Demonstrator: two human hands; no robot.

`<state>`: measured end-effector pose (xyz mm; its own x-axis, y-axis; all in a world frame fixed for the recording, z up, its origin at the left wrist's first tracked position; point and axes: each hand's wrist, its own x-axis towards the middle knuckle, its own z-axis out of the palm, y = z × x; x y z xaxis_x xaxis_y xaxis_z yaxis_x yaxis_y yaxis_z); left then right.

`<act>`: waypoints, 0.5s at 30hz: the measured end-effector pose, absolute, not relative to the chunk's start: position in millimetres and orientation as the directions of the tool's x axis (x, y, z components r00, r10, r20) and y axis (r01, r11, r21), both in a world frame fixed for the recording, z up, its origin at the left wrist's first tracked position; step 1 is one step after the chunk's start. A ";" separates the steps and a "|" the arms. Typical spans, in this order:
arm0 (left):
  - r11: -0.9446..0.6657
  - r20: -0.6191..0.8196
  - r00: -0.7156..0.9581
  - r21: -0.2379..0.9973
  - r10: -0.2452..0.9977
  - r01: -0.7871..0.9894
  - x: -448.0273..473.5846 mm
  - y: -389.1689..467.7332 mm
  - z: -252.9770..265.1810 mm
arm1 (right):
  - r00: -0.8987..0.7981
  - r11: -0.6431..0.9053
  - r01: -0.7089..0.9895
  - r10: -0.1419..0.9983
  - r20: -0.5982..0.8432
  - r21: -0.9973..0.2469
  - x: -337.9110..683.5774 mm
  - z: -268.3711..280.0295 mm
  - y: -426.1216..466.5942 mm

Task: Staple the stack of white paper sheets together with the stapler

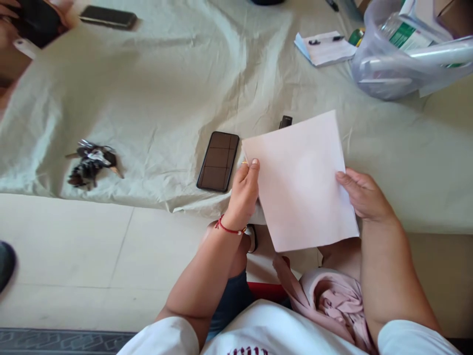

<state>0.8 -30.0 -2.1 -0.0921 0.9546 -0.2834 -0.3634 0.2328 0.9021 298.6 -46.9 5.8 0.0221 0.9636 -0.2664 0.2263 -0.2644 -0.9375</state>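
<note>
A blank white sheet of paper [303, 187], possibly more than one layer, is held at a tilt over the table's near edge. My left hand [246, 190] grips its left side, thumb on top; a red string bracelet circles that wrist. On the opposite side my right hand [364, 192] pinches the edge between thumb and fingers. Just left of the paper lies a dark smartphone [218, 161], screen up. A small black object [286, 121] pokes out from behind the paper's top edge, the rest of it hidden.
A pale green cloth [166, 98] covers the table. Keys [94, 162] lie at the left, another phone [108, 17] farther back near a person's hands [9, 24]. At the back right are a notepad [327, 48] with a pen and a translucent basket [388, 74] of items. A pink bag [336, 301] rests on my lap.
</note>
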 end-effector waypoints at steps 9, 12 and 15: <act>0.438 -0.439 0.099 0.796 0.893 -0.418 8.0 -28.1 7.4 | 0.045 -0.144 0.309 0.990 -0.136 -0.940 306.0 3.9 -52.8; 0.503 -0.449 0.226 0.760 0.864 -0.412 10.8 -29.9 11.7 | 0.033 -0.140 0.237 0.990 -0.136 -0.961 301.9 0.0 -53.0; 0.546 -0.480 0.261 0.719 0.838 -0.431 11.9 -29.5 14.2 | 0.047 -0.161 0.178 0.987 -0.155 -0.971 301.8 -1.5 -51.3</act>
